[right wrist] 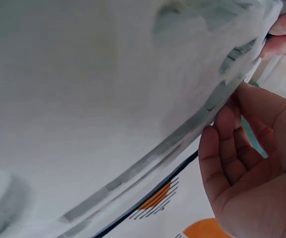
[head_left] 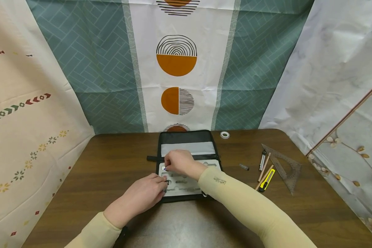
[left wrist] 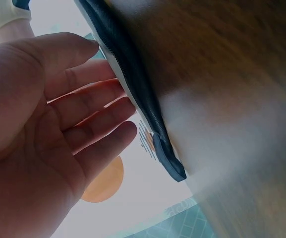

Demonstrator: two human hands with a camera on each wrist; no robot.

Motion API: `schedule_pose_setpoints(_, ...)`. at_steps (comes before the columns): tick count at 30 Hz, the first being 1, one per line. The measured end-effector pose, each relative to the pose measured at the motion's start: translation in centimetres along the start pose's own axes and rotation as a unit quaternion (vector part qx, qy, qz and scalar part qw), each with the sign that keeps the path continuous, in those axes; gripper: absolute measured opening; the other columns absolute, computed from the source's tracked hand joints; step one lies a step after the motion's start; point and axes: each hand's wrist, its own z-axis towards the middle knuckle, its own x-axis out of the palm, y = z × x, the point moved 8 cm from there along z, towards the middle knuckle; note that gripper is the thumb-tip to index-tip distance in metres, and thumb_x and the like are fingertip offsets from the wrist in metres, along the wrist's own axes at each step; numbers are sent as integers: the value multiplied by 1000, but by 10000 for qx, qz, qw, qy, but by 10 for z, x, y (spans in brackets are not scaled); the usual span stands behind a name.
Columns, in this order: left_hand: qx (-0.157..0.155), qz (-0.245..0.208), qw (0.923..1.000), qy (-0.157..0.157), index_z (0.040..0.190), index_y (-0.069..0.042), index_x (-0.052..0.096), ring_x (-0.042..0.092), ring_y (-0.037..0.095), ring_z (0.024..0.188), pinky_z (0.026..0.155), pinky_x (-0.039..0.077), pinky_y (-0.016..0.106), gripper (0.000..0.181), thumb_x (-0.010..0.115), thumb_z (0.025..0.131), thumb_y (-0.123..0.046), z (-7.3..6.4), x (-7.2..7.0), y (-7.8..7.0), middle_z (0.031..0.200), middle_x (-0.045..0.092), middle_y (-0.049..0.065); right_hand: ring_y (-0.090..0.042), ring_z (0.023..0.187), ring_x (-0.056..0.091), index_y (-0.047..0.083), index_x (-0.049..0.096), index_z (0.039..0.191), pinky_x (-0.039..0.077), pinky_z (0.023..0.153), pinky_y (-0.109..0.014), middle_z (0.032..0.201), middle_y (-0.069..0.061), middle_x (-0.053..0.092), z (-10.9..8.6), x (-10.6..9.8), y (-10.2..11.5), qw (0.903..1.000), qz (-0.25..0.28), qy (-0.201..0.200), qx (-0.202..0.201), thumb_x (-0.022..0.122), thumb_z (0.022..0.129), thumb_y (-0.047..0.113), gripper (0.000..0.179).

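Note:
An unzipped black case [head_left: 186, 137] lies spread on the table, with a pale insert [head_left: 186, 187] full of shaped recesses in its near half. My right hand [head_left: 179, 161] reaches over the insert's far left corner. Its thumb and curled fingers pinch at a small blue-and-white piece [head_left: 164, 168] there, mostly hidden by the fingers. My left hand [head_left: 147, 189] rests at the case's left edge, fingers fairly straight in the left wrist view, fingertips right at the zipper rim [left wrist: 133, 89]. A small dark piece [head_left: 167, 182] shows beside the left fingertips.
On the right lie a clear set square [head_left: 292, 172], a yellow utility knife [head_left: 267, 180], wooden pencils [head_left: 264, 177], a slim silver-and-black pen [head_left: 262, 160] and a small grey tube [head_left: 244, 167]. A white tape roll [head_left: 224, 134] sits by the back edge.

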Motion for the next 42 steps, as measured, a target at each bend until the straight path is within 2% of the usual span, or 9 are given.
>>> schedule_pose_setpoints(8,-116,-70,9999,69,101,-10,81,70,25,102,88,62,34,14,90,91,-14,0,1,2,123,80,9,-6,80,63,25,81,92,56,75,-32,89,14,72,-5,0,2,9992,6,-248,-313,81,104,27,12)
schedule_pose_setpoints(12,-169,-69,9998,122,102,-10,82,70,24,102,88,63,35,14,89,93,-15,0,2,3,123,80,9,-6,84,64,22,85,103,57,78,-30,96,10,73,-10,-1,3,9976,36,-420,-557,81,104,26,6)
schedule_pose_setpoints(16,-186,-53,9997,175,104,-9,82,70,24,102,88,63,34,15,89,93,-16,1,3,3,124,80,9,-9,90,66,20,84,117,57,80,-28,105,5,72,-17,-2,0,9955,41,-564,-765,80,105,26,15)
schedule_pose_setpoints(20,-210,-61,9996,193,104,-9,83,70,23,100,86,63,34,15,90,92,-16,1,2,3,124,81,9,-11,96,69,18,83,123,59,83,-30,113,2,72,-24,-5,-5,9936,128,-731,-852,80,105,26,20)
schedule_pose_setpoints(26,-209,-80,9997,117,103,-9,82,70,24,100,86,63,35,15,90,92,-15,1,1,2,123,81,10,-19,117,71,14,78,133,60,99,-39,129,-2,73,-31,-12,-19,9927,182,-900,-778,78,106,30,31)
schedule_pose_setpoints(29,-208,-97,9997,92,103,-10,82,70,24,101,86,63,35,15,90,92,-15,0,0,2,123,81,10,-24,132,66,13,73,143,56,108,-44,144,-6,69,-34,-15,-28,9940,218,-868,-631,73,109,35,40)
schedule_pose_setpoints(33,-266,-128,9994,152,104,-10,82,70,24,102,87,63,36,15,90,92,-15,1,1,3,124,80,10,-30,150,53,13,60,158,46,121,-48,163,-10,56,-38,-17,-41,9957,214,-781,-457,68,112,42,55)
schedule_pose_setpoints(42,-216,-174,9995,168,105,-10,82,70,25,102,87,63,36,16,90,91,-14,0,3,3,124,80,11,-36,163,34,9,42,170,26,133,-52,175,-15,40,-47,-20,-75,9978,55,-585,-300,62,113,47,71)
